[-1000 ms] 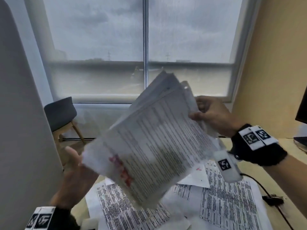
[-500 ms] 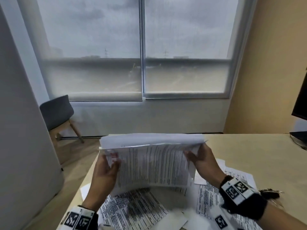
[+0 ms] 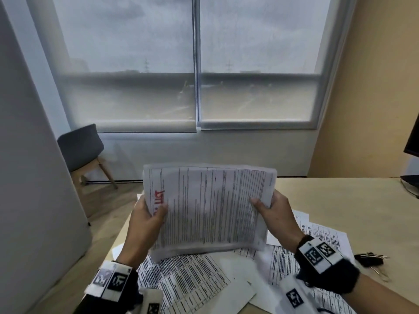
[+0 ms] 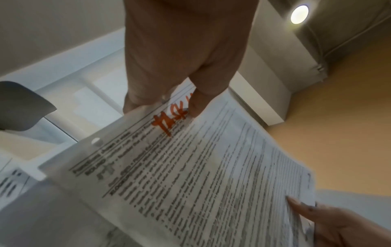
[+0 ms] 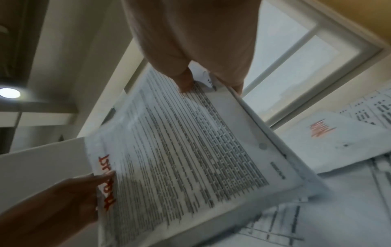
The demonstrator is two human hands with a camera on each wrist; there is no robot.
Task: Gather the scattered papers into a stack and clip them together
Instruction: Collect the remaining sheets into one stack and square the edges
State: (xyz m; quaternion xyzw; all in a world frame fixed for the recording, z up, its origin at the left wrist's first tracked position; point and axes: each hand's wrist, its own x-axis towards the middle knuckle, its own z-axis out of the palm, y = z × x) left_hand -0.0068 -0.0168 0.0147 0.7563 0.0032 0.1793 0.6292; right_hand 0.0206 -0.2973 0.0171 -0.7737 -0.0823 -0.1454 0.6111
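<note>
A stack of printed papers (image 3: 208, 207) with red handwriting near one edge stands upright over the desk, held between both hands. My left hand (image 3: 147, 220) grips its left side, thumb on the front sheet. My right hand (image 3: 274, 211) grips the right side the same way. In the left wrist view the stack (image 4: 201, 167) runs from my left hand (image 4: 186, 80) to the right hand (image 4: 338, 225). In the right wrist view the stack (image 5: 190, 142) sits under my right hand (image 5: 196, 46). Several loose printed sheets (image 3: 192, 279) lie scattered on the desk below. Black binder clips (image 3: 369, 259) lie at the right.
The light wooden desk (image 3: 340, 200) stretches right toward a dark monitor (image 3: 412, 141) at the edge. A grey chair (image 3: 79, 148) stands on the floor at the left by a grey partition (image 3: 27, 177). A large window (image 3: 195, 64) fills the far wall.
The stack came down from a tilted, fanned hold in the air to an upright squared hold just above the desk. Both hands now grip its sides.
</note>
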